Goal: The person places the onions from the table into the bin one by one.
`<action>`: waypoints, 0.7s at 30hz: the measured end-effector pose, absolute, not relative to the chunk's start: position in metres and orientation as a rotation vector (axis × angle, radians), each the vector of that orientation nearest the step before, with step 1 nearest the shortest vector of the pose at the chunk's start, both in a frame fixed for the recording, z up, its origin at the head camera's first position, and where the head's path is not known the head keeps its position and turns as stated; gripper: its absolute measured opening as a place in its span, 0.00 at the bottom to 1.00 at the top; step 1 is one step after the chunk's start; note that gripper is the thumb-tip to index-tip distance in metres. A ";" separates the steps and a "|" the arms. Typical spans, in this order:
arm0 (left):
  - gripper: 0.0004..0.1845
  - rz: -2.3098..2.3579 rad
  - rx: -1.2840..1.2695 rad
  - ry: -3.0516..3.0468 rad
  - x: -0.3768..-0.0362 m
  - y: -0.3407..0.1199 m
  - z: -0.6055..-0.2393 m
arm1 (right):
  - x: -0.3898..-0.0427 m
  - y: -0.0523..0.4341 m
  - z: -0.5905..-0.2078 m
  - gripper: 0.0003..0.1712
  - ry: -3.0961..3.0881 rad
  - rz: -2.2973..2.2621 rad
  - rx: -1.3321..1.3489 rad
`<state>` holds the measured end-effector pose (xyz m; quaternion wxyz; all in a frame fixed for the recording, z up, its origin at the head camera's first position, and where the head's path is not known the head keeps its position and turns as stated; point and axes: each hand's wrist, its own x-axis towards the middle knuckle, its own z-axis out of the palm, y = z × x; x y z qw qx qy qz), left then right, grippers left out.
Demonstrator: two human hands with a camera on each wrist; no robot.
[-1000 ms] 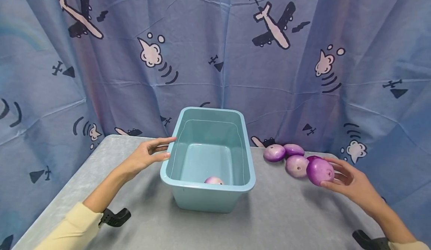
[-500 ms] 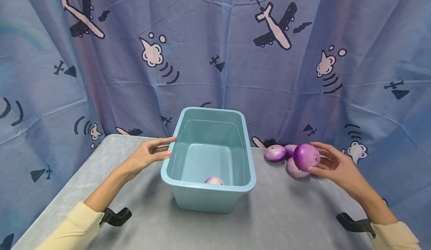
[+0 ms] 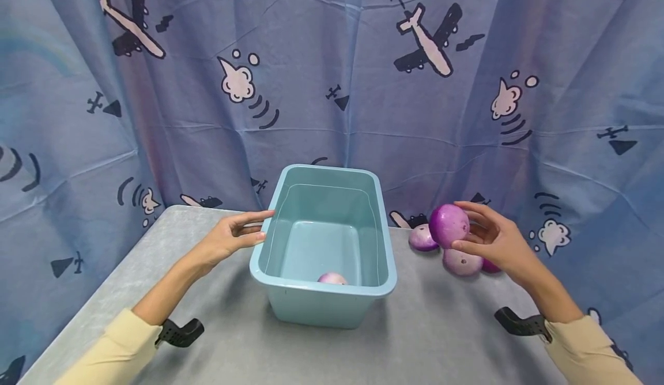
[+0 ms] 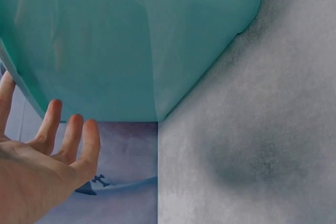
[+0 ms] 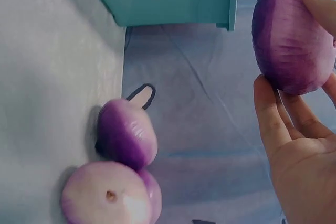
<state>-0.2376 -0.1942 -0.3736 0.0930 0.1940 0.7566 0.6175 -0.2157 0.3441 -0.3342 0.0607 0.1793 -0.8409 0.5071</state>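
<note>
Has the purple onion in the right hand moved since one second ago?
Yes. The purple onion in the right hand went up and left, toward the blue bin.

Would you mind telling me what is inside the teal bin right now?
One pale purple onion lies inside the teal bin, against its near wall. That wall hides the onion's lower part and the nearest strip of floor.

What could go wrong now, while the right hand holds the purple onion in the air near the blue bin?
1. The right hand holds the purple onion only with fingertips, so it might slip and fall among the other onions on the table.
2. The left hand only touches the blue bin lightly; a hard drop could shift it.
</note>
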 end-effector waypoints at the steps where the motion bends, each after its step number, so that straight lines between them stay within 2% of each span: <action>1: 0.31 1.833 0.578 2.246 -0.238 -0.194 -0.374 | -0.217 0.342 -0.333 0.42 -2.545 1.534 0.545; 21: 0.31 1.838 0.599 2.232 -0.237 -0.194 -0.373 | -0.244 0.278 -0.310 0.42 -2.461 1.695 0.780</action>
